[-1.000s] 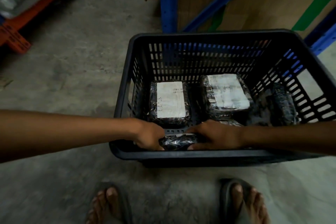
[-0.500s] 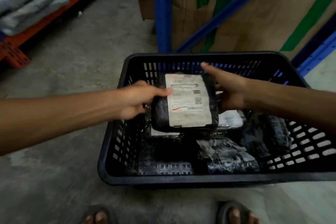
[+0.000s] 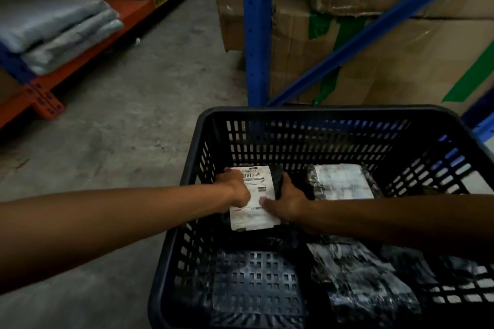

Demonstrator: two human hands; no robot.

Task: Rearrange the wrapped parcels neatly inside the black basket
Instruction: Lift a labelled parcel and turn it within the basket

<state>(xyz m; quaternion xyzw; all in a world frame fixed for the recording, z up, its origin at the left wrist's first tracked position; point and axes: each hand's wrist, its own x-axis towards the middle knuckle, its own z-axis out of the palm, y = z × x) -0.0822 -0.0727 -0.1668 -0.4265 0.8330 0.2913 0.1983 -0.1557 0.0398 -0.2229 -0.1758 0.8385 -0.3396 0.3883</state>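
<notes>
Black basket (image 3: 307, 112): slotted plastic, lower right of frame, standing on grey concrete floor (image 3: 133, 120).

Labelled parcel (image 3: 252, 197): black wrap, white shipping label face up, at centre of frame in the far left part of the basket, close to the left wall. Held from both sides.

Left hand (image 3: 235, 191): on the parcel's left edge, fingers curled over the label, clasping the parcel.

Right hand (image 3: 290, 201): on the parcel's right edge, thumb across the label, fingers wrapped round the dark side, clasping the same parcel.

Second parcel (image 3: 342, 181): black wrap, pale worn label up, far right part of the basket, just beside the held one.

Third parcel (image 3: 358, 280): crinkled black wrap with grey patches, near right part of the basket, partly under the right forearm.

Bare basket floor (image 3: 254, 283): near left part, perforated.

Blue rack upright (image 3: 256, 29): top centre, with cardboard boxes (image 3: 401, 43) behind, green tape on some.

Orange shelf (image 3: 125, 10): upper left, bearing folded grey sheets (image 3: 58, 32).
</notes>
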